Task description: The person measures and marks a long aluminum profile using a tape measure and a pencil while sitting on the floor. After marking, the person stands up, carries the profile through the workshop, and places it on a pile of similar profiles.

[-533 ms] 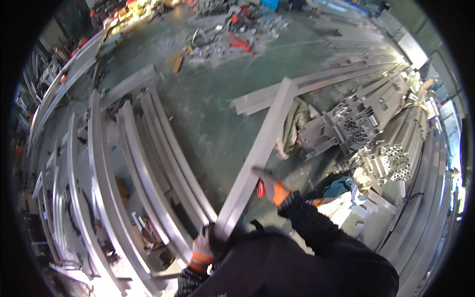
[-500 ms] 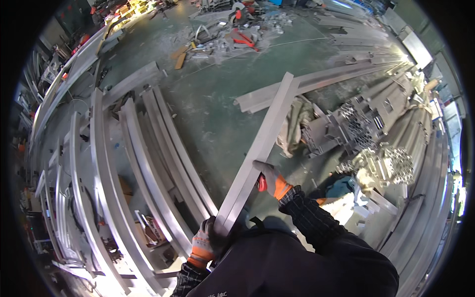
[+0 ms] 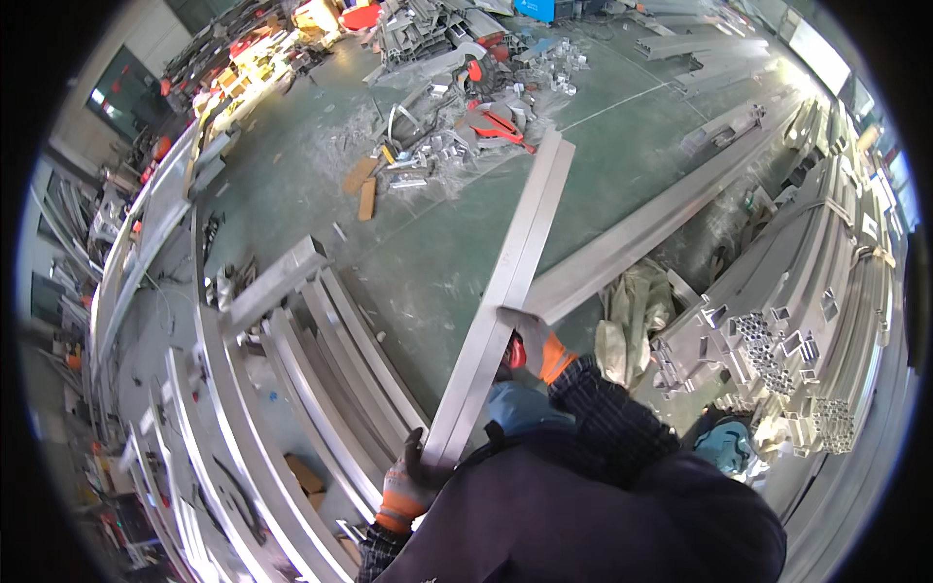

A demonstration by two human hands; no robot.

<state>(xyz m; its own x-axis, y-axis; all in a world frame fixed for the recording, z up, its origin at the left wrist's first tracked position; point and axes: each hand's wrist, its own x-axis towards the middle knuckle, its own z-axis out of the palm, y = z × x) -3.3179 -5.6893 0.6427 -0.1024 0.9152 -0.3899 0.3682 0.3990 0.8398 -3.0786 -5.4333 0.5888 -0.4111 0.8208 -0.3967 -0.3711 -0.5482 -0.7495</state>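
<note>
A long silvery metal profile (image 3: 501,291) with a ridge along its length slants up and away from my body. My left hand (image 3: 403,483), in a grey and orange work glove, is closed round its near end. Farther along, my right hand (image 3: 530,345), gloved alike, grips the profile's right edge with the fingers on top. Something red (image 3: 513,354) shows beneath the right palm, too hidden to name. Left of the profile, several long metal bars (image 3: 360,350) lie side by side, close to my left hand.
Stacked hollow profiles (image 3: 777,340) stand at the right, beside a crumpled beige cloth (image 3: 627,325). A long beam (image 3: 641,228) lies on the green floor (image 3: 389,262) beyond the profile. Scrap pieces and a red-handled tool (image 3: 496,124) lie farther off.
My view has tilted up and turned, so the floor scrap sits lower in the picture. The held profile points more nearly straight ahead. Both hands keep their hold.
</note>
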